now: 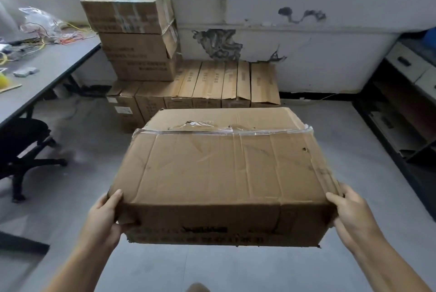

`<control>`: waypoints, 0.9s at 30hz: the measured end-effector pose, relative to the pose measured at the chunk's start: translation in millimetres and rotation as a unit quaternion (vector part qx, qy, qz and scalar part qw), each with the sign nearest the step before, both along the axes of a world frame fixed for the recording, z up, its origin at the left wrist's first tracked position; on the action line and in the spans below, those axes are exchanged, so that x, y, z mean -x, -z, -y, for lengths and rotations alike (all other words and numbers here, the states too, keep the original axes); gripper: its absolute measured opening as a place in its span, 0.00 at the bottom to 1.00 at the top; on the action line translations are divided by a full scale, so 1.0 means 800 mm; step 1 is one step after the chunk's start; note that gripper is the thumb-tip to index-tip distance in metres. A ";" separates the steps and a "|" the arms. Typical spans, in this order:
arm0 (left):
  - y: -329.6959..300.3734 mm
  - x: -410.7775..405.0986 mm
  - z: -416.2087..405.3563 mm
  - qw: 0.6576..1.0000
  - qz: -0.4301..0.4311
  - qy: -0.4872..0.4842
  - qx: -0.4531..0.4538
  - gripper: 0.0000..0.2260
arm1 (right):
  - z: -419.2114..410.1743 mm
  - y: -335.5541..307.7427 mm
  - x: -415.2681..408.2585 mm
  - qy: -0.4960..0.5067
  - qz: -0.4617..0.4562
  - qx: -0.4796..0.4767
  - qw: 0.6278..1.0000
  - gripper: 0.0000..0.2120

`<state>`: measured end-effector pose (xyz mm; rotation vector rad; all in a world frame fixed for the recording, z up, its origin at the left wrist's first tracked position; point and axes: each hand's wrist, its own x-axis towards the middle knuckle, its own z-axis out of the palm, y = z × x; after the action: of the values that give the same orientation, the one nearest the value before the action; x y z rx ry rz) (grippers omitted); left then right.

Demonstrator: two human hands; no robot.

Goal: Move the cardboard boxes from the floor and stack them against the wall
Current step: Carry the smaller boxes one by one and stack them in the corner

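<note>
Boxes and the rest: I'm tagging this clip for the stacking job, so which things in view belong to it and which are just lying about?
Part of the job:
- carried box, gripped by left hand and right hand
- tall stack by the wall
- low row of boxes on the floor

Just lying about:
- desk with wires
- black chair
- shelf unit

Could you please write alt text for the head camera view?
Both the left hand and right hand carry a taped cardboard box toward stacked boxes against a peeling wall.
</note>
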<state>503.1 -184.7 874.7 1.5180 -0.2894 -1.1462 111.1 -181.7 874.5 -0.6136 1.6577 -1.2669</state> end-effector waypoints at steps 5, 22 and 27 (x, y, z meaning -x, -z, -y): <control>0.010 -0.022 0.141 1.000 0.001 -0.020 0.017 0.10 | 0.161 0.010 -0.021 -0.023 0.006 -0.003 1.000 0.12; 0.010 -0.154 0.693 1.000 0.005 0.027 0.008 0.07 | 0.676 0.017 -0.146 0.014 0.033 -0.012 0.999 0.16; 0.027 -0.145 0.848 0.999 0.003 0.032 0.008 0.09 | 0.819 0.035 -0.133 0.034 0.027 0.000 0.999 0.18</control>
<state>619.4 -863.0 853.5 1.5076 -0.3529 -1.1871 217.8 -837.0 846.3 -0.5225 1.6468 -1.3214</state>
